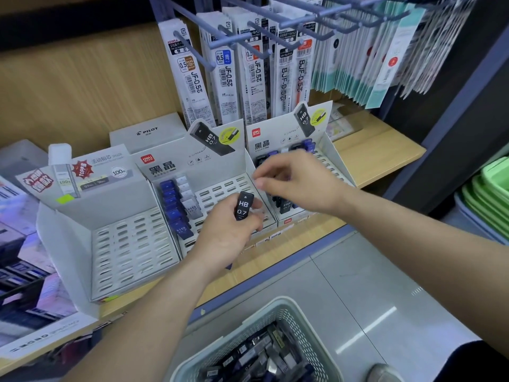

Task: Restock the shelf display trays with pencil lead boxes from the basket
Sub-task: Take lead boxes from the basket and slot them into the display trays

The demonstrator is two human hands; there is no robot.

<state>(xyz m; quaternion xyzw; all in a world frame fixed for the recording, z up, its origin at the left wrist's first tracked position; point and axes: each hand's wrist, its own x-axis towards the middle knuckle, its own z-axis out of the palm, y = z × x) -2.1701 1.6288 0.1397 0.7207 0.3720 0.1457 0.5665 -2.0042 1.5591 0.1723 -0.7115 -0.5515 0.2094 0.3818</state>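
Basket (278, 304): one, cut off by the lower edge. The lead boxes (256, 354) inside are heaped, so I get no count. My left hand (228, 238) grips one black box (243, 208) marked HB 0.7, upright, over the middle tray (220, 188). The shelf (385, 150) carries three trays: left tray (132, 244); the middle tray, with one blue column (173, 205) and one pale column (188, 199); and the right tray (330, 164), largely hidden behind my right hand (297, 183). The right fingers are blurred; I cannot tell whether they hold anything.
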